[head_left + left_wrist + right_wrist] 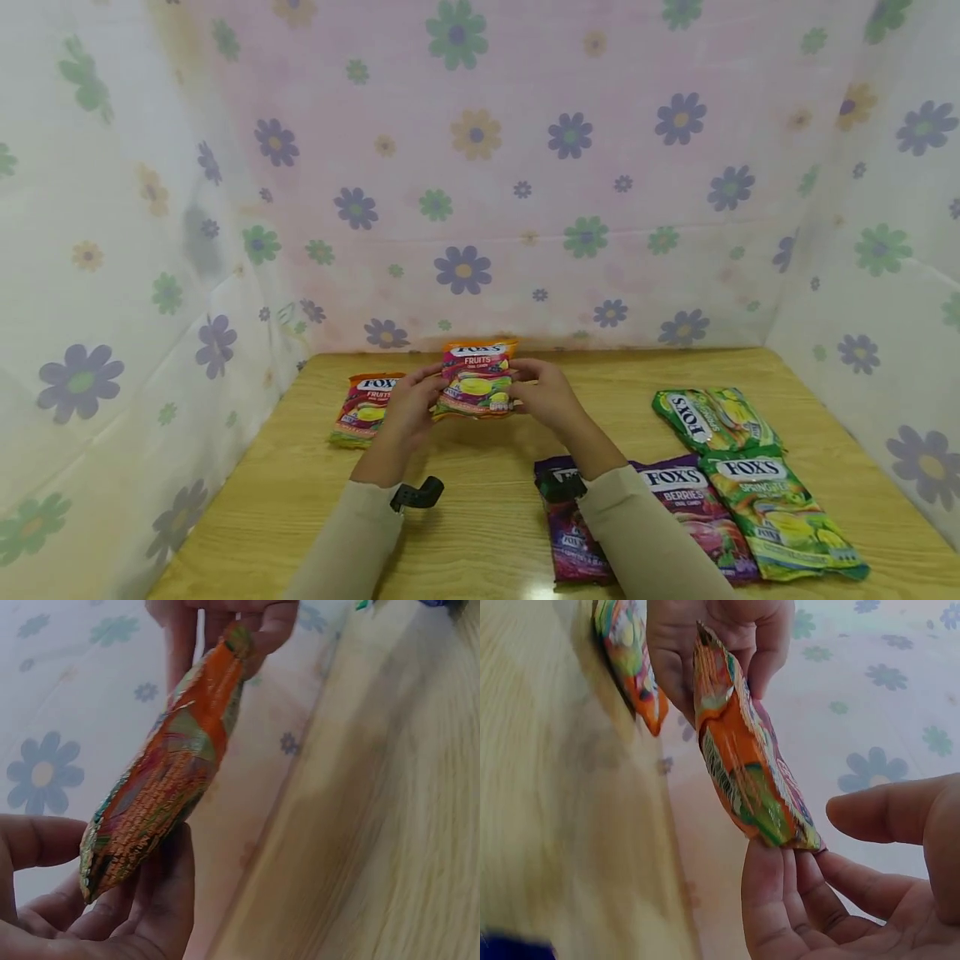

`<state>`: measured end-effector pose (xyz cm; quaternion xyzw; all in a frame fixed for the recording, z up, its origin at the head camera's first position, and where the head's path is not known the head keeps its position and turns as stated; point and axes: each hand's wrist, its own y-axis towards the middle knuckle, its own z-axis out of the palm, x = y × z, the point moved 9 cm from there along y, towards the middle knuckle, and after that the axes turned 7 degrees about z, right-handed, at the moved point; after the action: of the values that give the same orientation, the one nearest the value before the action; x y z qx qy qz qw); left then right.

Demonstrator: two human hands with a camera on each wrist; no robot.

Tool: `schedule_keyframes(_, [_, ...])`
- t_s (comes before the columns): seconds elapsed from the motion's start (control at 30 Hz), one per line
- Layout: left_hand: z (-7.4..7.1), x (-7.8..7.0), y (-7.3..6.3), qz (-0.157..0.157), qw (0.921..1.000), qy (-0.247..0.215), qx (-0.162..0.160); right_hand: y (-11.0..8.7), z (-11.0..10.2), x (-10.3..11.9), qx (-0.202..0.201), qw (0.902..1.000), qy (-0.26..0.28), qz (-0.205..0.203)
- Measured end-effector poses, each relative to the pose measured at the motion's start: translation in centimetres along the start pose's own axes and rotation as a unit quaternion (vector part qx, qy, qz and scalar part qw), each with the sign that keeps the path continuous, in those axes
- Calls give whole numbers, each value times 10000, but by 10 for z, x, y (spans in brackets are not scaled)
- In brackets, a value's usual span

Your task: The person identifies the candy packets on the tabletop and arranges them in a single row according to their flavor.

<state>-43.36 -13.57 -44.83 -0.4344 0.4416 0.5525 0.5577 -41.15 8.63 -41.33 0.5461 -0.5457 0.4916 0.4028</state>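
A bag of Fox's Fruits candy [475, 379], orange and red, is up in front of the person, facing the head camera. The left hand [408, 408] grips its left edge, with the thumb on one side and the fingers on the other in the left wrist view [97, 915]. At the opposite edge is the right hand [551, 396]. In the right wrist view, the right hand's fingertips [769, 862] touch the bag's edge while its thumb stands apart from it. A second Fruits candy bag [365, 412] lies on the table just left of the left hand.
Two purple Berries candy bags [690, 500] lie near the front, partly under the right forearm. Right of them are two green Spring Tea bags [783, 517], one behind the other. Flower-printed cloth [525, 167] encloses the wooden table [480, 517] at the back and sides.
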Motion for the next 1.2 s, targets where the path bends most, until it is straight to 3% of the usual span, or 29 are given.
schedule_keyframes(0.27, [-18,-3,9,-43,9962,809,321,8,20,-16,58,9996,220,186])
schedule_keyframes(0.53, [-37,-10,9,57,9891,1428,356,8,36,-22,446,9983,329,-165])
schedule_keyframes(0.97, [-55,-6,13,-23,9823,1839,349,4,48,-30,1105,9887,1016,-15])
schedule_keyframes(1.2, [-59,-3,14,-38,9815,1882,360,3,54,-32,1552,9839,879,-49])
